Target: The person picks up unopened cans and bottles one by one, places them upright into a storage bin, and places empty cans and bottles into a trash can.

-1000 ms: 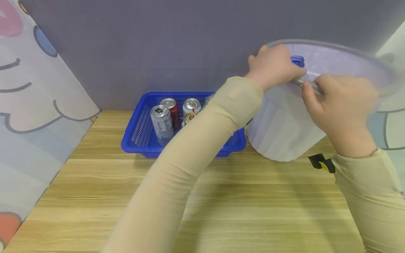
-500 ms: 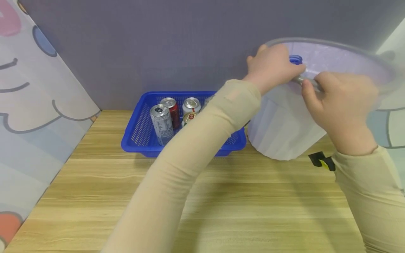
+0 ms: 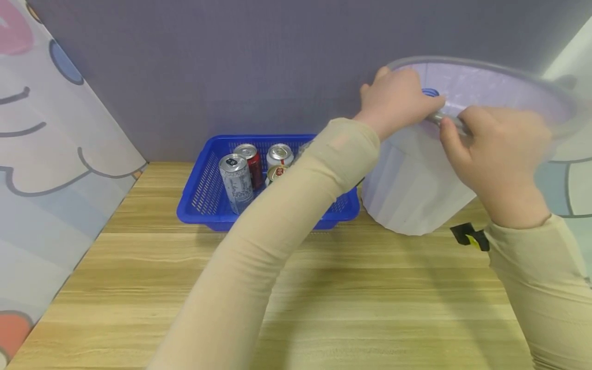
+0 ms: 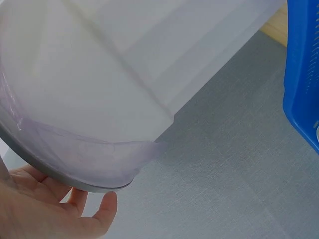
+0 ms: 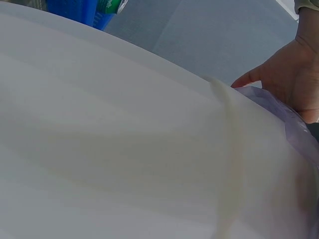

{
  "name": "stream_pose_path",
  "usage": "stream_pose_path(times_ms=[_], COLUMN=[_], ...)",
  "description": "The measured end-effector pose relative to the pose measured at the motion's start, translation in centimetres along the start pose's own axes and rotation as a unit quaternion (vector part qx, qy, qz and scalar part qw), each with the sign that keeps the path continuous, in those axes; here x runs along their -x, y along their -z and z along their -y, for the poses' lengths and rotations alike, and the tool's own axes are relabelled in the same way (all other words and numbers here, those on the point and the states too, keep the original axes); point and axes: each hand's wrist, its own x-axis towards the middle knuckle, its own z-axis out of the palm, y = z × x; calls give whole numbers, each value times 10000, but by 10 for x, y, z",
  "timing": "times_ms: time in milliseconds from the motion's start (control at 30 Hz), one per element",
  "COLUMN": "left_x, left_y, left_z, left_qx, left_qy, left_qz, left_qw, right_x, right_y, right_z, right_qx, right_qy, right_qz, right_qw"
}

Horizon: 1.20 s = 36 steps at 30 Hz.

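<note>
A white ribbed trash bin [image 3: 411,185], lined with a translucent purple bag [image 3: 499,92], stands tilted at the right in the head view. Round its mouth runs a grey rim ring [image 4: 84,185]. My left hand [image 3: 398,97] grips this ring on its left side, thumb over the near edge. Beside it, my right hand [image 3: 504,154] pinches the near side of the ring between thumb and fingers. A blue threaded bottle neck [image 3: 430,92] shows inside the bin by my left thumb; the rest of it is hidden.
Left of the bin, a blue plastic basket [image 3: 199,213] holds several upright drink cans, including a grey patterned can [image 3: 237,185] and a red can [image 3: 254,164]. My left sleeve [image 3: 282,216] covers part of it. A grey wall [image 3: 231,67] rises behind the wooden table [image 3: 185,288].
The blue bottle neck has shifted slightly left and shows less than before. My left hand has edged slightly left on the ring. My right hand stays nearly still.
</note>
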Motion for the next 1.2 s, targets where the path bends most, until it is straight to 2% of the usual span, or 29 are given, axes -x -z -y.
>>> stream_pose_path(times_ms=[867,1200], left_x=[-2,-1], left_y=[-6,-12], left_z=[4,9], left_qx=[-118,-140], left_qy=[-42,-328], left_qz=[-240,-328], left_qw=[9996,9988], right_x=[0,1], right_y=[-1,-1], right_z=[-1,-3], right_qx=[-2,19], right_qy=[24,54], right_qz=[73,110], right_qw=[10000,9999])
